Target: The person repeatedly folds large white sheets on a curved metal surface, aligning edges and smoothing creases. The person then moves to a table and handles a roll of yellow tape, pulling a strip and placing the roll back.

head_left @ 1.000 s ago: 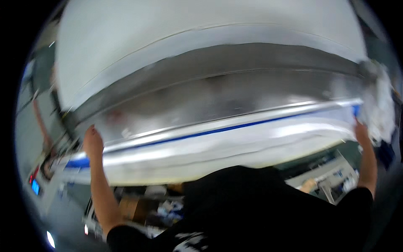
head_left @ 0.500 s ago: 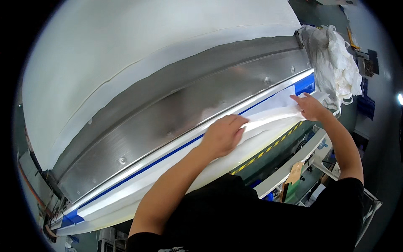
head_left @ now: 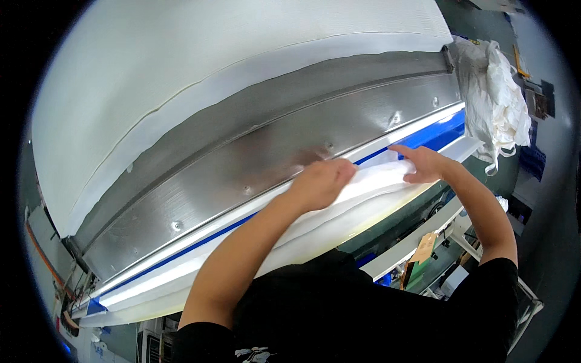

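Position noted: the white sheet (head_left: 374, 180) was laid lengthwise across the frame, from lower left to right of centre, along the near edge of the metal panel (head_left: 230, 163). Above, a large white cover (head_left: 200, 54) was hung over the upper frame.

The sheet's right end was gripped by the right hand (head_left: 426, 164), the material gathered between thumb and fingers, index extended along the upper edge. The left hand (head_left: 324, 183) was set over the sheet near centre, fingers curled; whether material was pinched there cannot be told, its fingertips being blurred and turned away. Wide spacing was presumably chosen so that the loose length between the hands was kept under control. The blue strip (head_left: 439, 130) beneath was left bare beyond the right hand. A white sack (head_left: 493, 109) was bunched at the upper right, apparently clear of the sheet's run.

Compared with half a second earlier: the sheet's right end had been drawn leftward with the right hand; more blue was uncovered at right, less at lower left. The left hand was little changed.
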Demonstrator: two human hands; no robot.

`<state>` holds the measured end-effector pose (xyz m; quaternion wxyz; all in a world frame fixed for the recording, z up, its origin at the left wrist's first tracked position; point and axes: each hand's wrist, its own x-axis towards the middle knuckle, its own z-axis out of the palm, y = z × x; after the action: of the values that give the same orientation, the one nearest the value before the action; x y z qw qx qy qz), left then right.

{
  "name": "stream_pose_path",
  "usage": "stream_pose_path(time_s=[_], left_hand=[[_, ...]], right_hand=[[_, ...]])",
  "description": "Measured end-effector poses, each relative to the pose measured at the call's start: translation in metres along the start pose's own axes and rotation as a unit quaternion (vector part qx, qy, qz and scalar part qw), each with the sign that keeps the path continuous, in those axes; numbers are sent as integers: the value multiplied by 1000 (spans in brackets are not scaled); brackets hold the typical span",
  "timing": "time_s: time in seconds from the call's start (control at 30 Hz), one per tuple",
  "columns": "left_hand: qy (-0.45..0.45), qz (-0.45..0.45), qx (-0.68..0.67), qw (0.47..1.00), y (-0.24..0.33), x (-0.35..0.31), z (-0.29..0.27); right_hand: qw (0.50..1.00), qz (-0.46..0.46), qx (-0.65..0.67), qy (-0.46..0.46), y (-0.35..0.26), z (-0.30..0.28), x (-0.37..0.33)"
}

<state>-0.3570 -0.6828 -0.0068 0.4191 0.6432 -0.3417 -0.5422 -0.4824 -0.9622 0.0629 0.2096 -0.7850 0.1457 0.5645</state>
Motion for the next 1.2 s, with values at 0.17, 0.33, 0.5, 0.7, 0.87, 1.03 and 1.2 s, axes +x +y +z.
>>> stream_pose_path(time_s=[0.17, 0.33, 0.5, 0.7, 0.87, 1.03, 1.2], left_hand=[[246, -28, -117, 962, -30, -95, -96], [525, -44, 59, 848, -111, -226, -173], [626, -150, 439, 626, -191, -339, -243], [637, -192, 432, 609, -244, -398, -267], [658, -153, 383, 630, -244, -392, -263], [667, -121, 357, 642, -236, -387, -267], [675, -108, 339, 647, -239, -390, -269]], right_hand=[[981, -51, 92, 163, 8, 2, 6], [956, -124, 67, 258, -13, -3, 18], [927, -226, 52, 296, -132, -15, 57], [878, -382, -47, 284, -390, -40, 103], [821, -502, -26, 271, -604, -49, 131], [748, -594, -32, 295, -763, -54, 189], [749, -585, -48, 307, -845, -59, 225]])
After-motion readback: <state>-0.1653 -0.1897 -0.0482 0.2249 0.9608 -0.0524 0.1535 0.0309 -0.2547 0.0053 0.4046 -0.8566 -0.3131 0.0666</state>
